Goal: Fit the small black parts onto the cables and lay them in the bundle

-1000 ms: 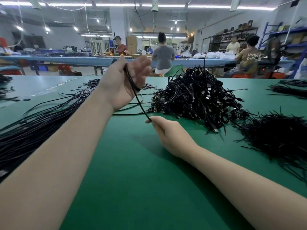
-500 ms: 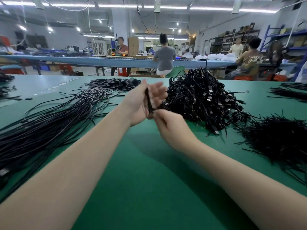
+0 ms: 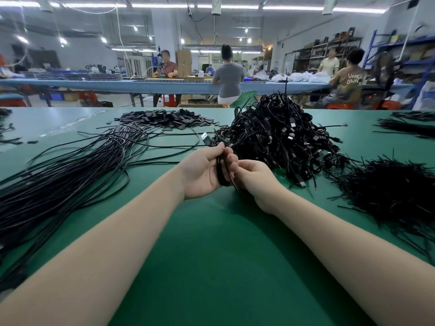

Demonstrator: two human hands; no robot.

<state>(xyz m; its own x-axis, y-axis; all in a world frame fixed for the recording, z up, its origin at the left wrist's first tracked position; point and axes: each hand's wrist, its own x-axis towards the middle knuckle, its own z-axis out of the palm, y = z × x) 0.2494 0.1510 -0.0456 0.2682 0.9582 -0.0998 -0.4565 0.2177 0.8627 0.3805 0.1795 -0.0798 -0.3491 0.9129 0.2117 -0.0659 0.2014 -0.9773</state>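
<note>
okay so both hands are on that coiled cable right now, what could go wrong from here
1. The left hand grips the coiled cable while the right hand works at it; the loops might spring loose if either grip eases.
2. The cable's plug sticks up beside the tangled cable heap and could snag a strand there.
3. The long cable bundle fans out loosely on the left, so a coil laid there may tangle with it.

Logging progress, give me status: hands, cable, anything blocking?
Left hand grips thin black coiled cable; right hand pinches it too. Nothing blocking on green table mat.
</note>
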